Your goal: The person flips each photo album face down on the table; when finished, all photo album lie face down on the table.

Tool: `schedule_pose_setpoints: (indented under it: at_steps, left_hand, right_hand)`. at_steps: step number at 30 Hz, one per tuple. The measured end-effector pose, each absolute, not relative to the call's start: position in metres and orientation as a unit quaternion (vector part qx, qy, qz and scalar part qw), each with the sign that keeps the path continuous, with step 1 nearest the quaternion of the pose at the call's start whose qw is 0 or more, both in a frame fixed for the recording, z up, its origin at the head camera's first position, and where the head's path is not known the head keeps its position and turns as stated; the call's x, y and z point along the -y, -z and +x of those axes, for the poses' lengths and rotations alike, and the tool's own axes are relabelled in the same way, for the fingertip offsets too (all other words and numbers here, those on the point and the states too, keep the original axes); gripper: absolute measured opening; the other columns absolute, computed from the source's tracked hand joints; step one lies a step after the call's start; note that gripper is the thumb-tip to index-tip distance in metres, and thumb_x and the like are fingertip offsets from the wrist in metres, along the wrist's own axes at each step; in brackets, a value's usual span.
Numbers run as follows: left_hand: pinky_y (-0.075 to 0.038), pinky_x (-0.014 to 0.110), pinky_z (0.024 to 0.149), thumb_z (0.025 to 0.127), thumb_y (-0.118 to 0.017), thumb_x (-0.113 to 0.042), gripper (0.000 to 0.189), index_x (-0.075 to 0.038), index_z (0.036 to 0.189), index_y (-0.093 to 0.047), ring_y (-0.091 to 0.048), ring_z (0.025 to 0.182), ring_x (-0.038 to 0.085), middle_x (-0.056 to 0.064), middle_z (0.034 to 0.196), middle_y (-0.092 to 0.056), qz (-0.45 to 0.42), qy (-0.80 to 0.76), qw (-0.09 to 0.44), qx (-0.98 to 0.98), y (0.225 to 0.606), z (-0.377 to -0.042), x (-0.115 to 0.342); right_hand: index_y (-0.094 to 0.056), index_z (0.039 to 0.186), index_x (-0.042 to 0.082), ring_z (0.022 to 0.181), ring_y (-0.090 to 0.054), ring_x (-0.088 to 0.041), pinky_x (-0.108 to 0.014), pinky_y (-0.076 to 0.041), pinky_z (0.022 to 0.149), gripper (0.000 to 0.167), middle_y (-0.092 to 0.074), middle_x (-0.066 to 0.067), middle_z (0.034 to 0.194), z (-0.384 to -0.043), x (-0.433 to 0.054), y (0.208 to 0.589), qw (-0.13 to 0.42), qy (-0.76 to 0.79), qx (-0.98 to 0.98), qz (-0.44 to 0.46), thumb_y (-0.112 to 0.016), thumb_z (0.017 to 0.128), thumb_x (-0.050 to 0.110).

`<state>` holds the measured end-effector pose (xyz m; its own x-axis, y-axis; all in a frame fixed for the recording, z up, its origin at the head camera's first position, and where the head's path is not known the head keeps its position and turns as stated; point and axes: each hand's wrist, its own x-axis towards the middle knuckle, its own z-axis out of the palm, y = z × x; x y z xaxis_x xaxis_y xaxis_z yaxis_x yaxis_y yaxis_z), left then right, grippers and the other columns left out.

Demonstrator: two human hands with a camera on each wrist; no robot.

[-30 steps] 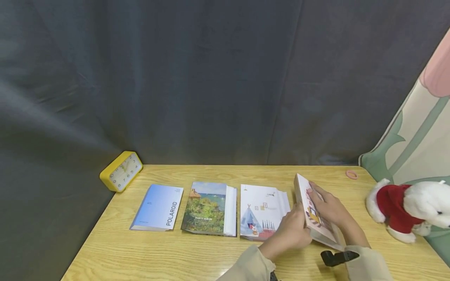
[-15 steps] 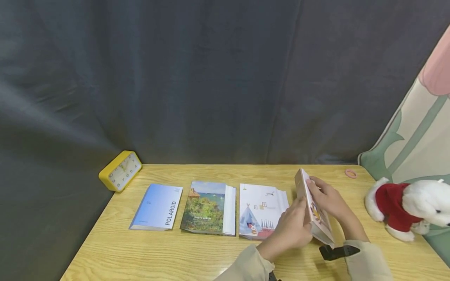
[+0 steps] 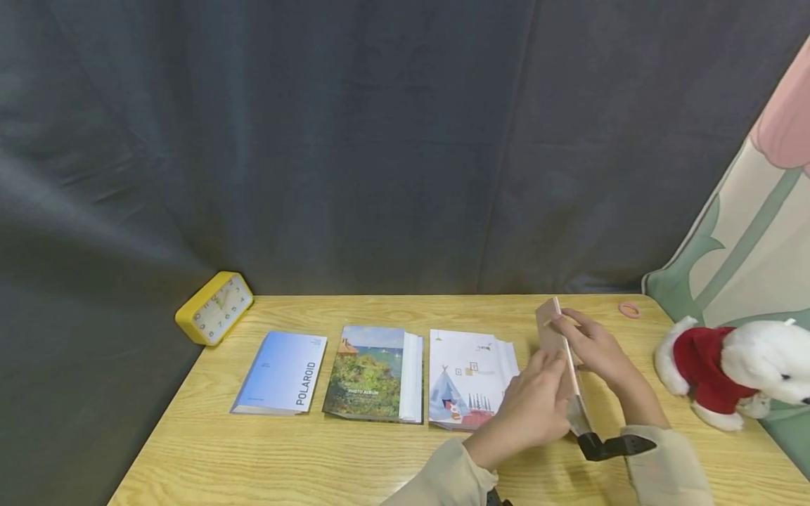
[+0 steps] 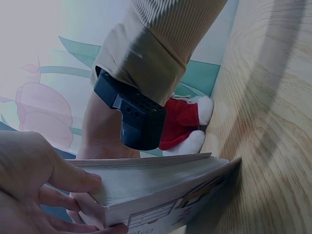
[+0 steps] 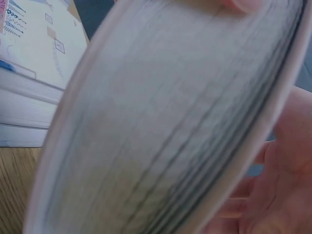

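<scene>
A thick photo album (image 3: 549, 329) with a pale pink cover stands tilted up on the right part of the table, turned almost edge-on in the head view. My left hand (image 3: 530, 406) grips its near left side; in the left wrist view the thumb lies on the page edges (image 4: 151, 183). From the other side my right hand (image 3: 598, 351) holds it near the top, thumb on the upper edge. The right wrist view shows the page block (image 5: 161, 107) close up and blurred, with a palm (image 5: 280, 185) behind the cover. The right-hand fingers behind the album are mostly hidden.
Left of the hands lie a white album with a tent (image 3: 471, 372), a landscape album (image 3: 373, 372) and a blue POLAROID album (image 3: 283, 371). A yellow clock (image 3: 215, 309) stands back left, a pink ring (image 3: 629, 310) back right. A white plush toy (image 3: 711, 369) sits at right.
Both hands have turned the album from showing its printed front cover to standing nearly edge-on, its pinkish other side now facing left. The other albums stay in place.
</scene>
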<state>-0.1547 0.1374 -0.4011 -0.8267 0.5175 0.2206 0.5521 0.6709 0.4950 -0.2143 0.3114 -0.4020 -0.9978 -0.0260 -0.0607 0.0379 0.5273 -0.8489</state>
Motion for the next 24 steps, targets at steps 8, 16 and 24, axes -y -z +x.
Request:
schedule_pose_setpoints:
  at_steps: [8, 16, 24]
  left_hand:
    - [-0.047, 0.032, 0.097, 0.09, -0.07, -0.026, 0.071, -0.017, 0.153, -0.039, -0.051, 0.127, 0.019, 0.006, 0.151, -0.04, -0.305, 0.285, 0.023, 0.908, 0.4, -0.153, -0.14]
    - [-0.049, 0.025, 0.088, 0.075, -0.083, -0.018, 0.113, -0.017, 0.16, -0.009, -0.054, 0.114, 0.014, 0.007, 0.157, -0.029, -0.265, 0.434, -0.042, 0.86, 0.425, -0.156, -0.143]
    - [-0.049, 0.023, 0.084, 0.07, -0.088, -0.027, 0.112, -0.017, 0.158, -0.018, -0.058, 0.106, 0.007, -0.004, 0.128, -0.058, -0.265, 0.45, -0.086, 0.849, 0.458, -0.165, -0.156]
  right_hand:
    - [-0.024, 0.156, -0.001, 0.13, -0.037, -0.054, -0.055, -0.056, 0.077, 0.075, -0.03, -0.037, 0.149, -0.213, -0.317, 0.401, 0.036, 0.506, -0.861, 0.014, -0.037, 0.104, 0.052]
    - [-0.018, 0.157, -0.002, 0.134, -0.032, -0.055, -0.057, -0.055, 0.078, 0.079, -0.027, -0.036, 0.152, -0.211, -0.323, 0.405, 0.045, 0.508, -0.86, 0.023, -0.038, 0.103, 0.054]
    - [-0.017, 0.156, -0.004, 0.124, -0.044, -0.046, -0.045, -0.056, 0.073, 0.078, -0.032, -0.038, 0.148, -0.209, -0.328, 0.401, 0.032, 0.509, -0.86, 0.025, -0.034, 0.104, 0.051]
